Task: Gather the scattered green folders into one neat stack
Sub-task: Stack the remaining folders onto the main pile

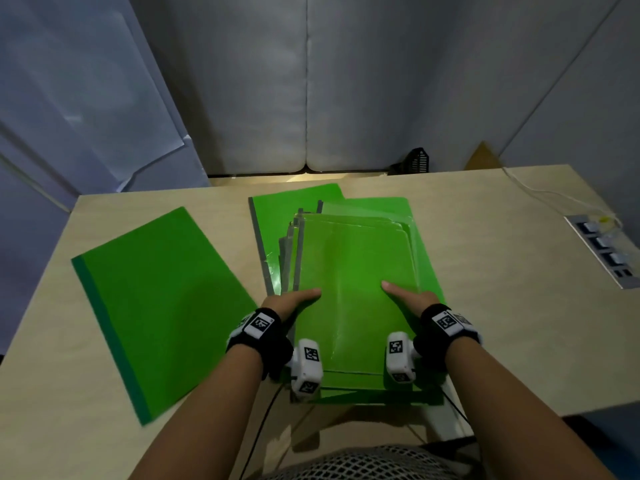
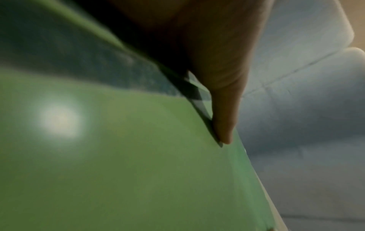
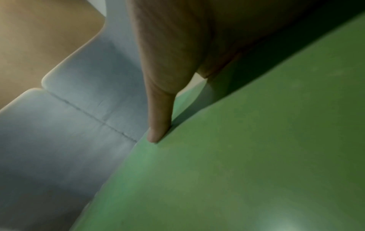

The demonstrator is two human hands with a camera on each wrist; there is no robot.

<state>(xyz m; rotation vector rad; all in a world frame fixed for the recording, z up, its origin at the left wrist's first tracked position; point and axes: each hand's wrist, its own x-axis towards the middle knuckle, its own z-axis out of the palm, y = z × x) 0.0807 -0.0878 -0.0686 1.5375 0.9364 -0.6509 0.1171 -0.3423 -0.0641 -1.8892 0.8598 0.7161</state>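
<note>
Two hands grip a pile of glossy green folders on a pale wood-grain bench, the pile sitting at the near middle with its near edge jutting over the bench's front. The left hand holds the pile's left edge and the right hand its right edge; each thumb lies flat on the top cover while the fingers are hidden beside or under the pile, so how they curl cannot be told. The folders are thin, shiny plastic rectangles with rounded far corners and grey spines, fanned unevenly so that several edges show at the far left. One more folder, matte with a darker green spine strip, lies apart on the bench's left side, angled. A white cable and a socket strip sit at the far right. The wrist views, blurred, show only what the head view cannot: each thumb tip pressed against smooth green plastic, with grey padded panels behind.
</note>
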